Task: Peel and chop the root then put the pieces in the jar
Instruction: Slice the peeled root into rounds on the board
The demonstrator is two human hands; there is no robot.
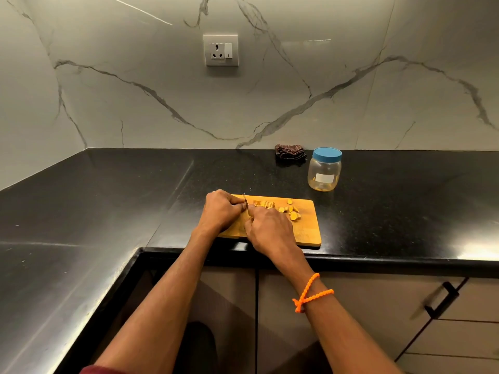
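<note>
On the wooden board (307, 233) at the tabletop (108, 211) edge, root (266, 204) lies lengthwise left-right, cut slices (293, 211) at its right end; left hand (221, 210) curled, grip contents unclear, right hand (270, 230) fisted, grip apparently around the knife (245, 201), blade upright between them.

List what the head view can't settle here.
- Knife: only a sliver of blade shows; the handle is hidden under the hands.
- Unchopped root: hidden by the left hand and right hand.
- Jar label: too small to read.
</note>
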